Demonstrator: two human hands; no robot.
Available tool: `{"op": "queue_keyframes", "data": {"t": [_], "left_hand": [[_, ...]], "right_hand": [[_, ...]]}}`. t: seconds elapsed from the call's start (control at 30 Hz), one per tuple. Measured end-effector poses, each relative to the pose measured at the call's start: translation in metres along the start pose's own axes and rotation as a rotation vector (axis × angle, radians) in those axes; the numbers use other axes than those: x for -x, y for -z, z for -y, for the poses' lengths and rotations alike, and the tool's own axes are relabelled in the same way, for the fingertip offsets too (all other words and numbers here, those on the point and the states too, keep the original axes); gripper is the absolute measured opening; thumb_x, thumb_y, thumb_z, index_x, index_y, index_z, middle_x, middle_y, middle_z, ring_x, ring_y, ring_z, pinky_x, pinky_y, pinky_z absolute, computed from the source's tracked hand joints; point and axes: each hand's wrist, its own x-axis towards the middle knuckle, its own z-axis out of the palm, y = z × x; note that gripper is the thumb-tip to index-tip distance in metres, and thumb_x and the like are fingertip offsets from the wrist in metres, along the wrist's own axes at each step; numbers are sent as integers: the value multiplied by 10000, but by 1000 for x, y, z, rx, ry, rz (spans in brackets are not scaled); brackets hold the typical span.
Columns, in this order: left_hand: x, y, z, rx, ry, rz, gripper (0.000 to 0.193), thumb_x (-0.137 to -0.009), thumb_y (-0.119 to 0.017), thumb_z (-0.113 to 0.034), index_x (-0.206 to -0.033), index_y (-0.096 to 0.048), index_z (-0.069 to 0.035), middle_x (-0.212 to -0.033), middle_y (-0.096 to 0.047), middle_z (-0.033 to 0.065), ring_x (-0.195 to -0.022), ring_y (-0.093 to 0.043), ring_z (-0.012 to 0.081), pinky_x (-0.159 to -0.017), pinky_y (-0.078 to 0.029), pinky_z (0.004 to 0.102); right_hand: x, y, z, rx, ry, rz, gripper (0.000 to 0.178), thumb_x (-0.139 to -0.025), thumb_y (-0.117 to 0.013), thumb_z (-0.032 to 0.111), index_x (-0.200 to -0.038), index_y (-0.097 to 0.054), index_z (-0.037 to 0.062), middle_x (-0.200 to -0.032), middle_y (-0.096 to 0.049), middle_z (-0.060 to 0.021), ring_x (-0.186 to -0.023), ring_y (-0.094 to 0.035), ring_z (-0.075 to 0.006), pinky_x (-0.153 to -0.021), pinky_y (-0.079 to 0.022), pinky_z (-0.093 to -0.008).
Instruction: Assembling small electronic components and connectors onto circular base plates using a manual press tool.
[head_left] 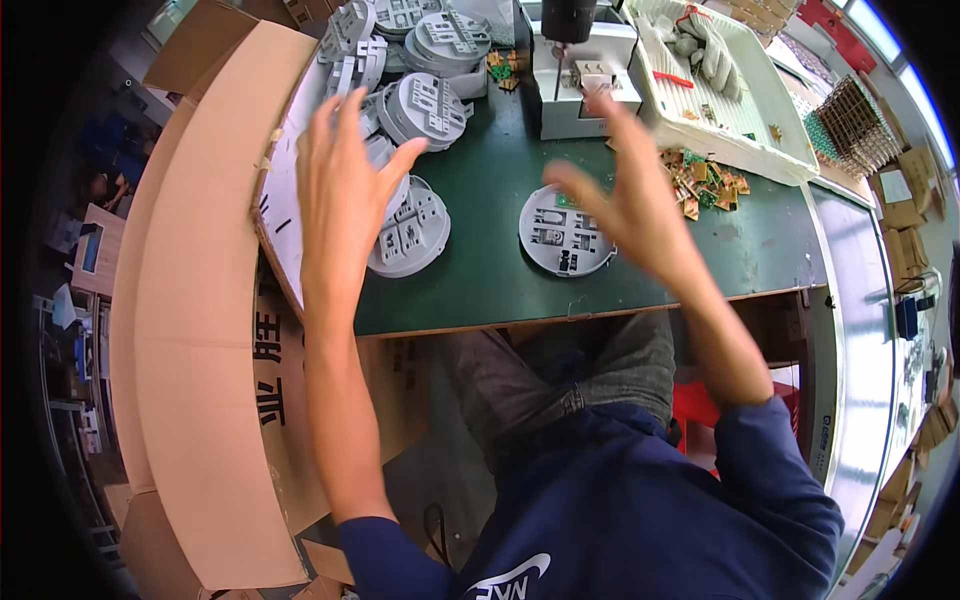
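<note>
My left hand is raised with its fingers apart and nothing in it. Under and beside it lies a round grey plastic housing with moulded slots. Blurred a little by motion, my right hand is spread and holds nothing. It hovers over the right edge of another round grey housing, which has dark and metal parts and a bit of green in it. More grey housings are stacked beyond my left hand. Past my right fingertips stands a white box-shaped fixture under a black power screwdriver.
Small copper-coloured and green parts are heaped right of my right hand. A white foam tray holds gloves and a red-handled tool. Tall cardboard walls the left side of the green table.
</note>
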Motion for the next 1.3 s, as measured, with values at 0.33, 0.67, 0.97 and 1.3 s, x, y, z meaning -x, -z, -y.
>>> {"op": "queue_keyframes", "data": {"t": [0.33, 0.67, 0.97, 1.3], "left_hand": [[-59, -81, 3, -350, -2, 203, 604, -742, -897, -433, -1086, -712, 27, -1118, -672, 187, -1103, -596, 345, -932, -499, 462], [-60, -71, 24, 144, 225, 269, 451, -836, -841, -370, -1075, -676, -24, -942, -730, 148, -864, -693, 355, -786, -532, 422], [-67, -7, 59, 854, 542, 435, 501, -971, -731, -331, -1284, -655, 52, -1103, -731, 68, -898, -703, 101, -787, -553, 273], [22, 16, -24, 843, 374, 275, 218, -908, -773, -63, -1096, -683, 1, -1009, -706, 56, -1105, -675, 201, -969, -493, 317]], "right_hand": [[72, -11, 12, 326, 75, 317, 569, -912, -746, 353, -1407, -560, 143, -1506, -509, -158, -1413, -435, -426, -1172, -350, -591], [80, 132, -114, -270, -573, -538, 404, -1097, -510, 367, -1184, -679, 11, -1087, -691, -60, -919, -643, -132, -851, -516, -292], [294, 414, -316, 54, -946, -868, 380, -1043, -565, 243, -1325, -624, -6, -1208, -698, -152, -1044, -694, -222, -931, -562, -354], [316, 402, -289, 1429, -1095, -162, 404, -1015, -529, 357, -1356, -670, 193, -1368, -672, -108, -1276, -611, -357, -1108, -449, -462]]}}
